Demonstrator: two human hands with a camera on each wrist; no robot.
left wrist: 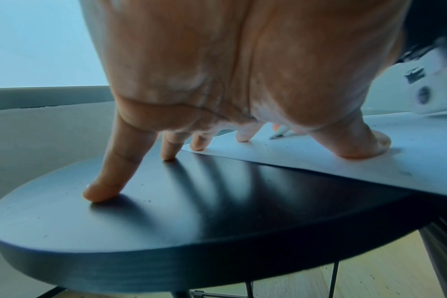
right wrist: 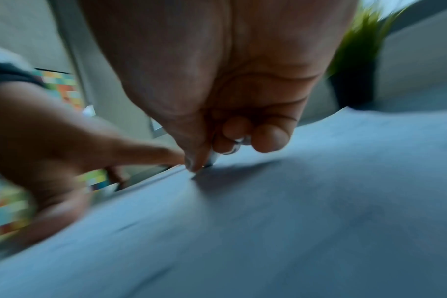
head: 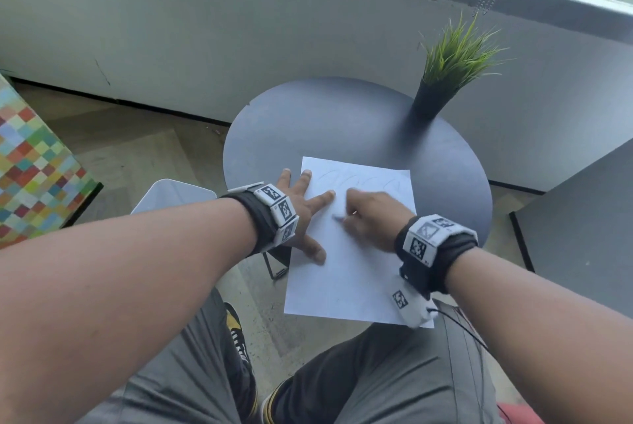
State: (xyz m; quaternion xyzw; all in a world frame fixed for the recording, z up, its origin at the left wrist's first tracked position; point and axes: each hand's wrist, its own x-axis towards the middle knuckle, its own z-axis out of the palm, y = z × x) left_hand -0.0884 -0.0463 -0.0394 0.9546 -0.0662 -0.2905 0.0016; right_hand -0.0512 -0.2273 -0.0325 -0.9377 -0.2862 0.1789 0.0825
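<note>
A white sheet of paper [head: 356,273] lies on a small round dark table [head: 342,122], its near part hanging past the table's front edge. Faint looped lines mark its top. My left hand [head: 305,214] is spread flat, thumb and two fingers pressing the paper's [left wrist: 370,161] left side, the other fingers on the table [left wrist: 166,211]. My right hand [head: 370,218] pinches a pen [right wrist: 217,155] with its tip on the paper [right wrist: 293,221]; the pen [head: 339,217] is blurred in the head view. The pen tip [left wrist: 278,134] shows past the left palm.
A potted grass plant [head: 442,81] in a dark pot stands at the table's far right. A white bin [head: 174,194] sits on the floor to the left, beside a checkered multicoloured seat [head: 34,166]. A dark cabinet [head: 582,225] stands on the right. My knees are below the table.
</note>
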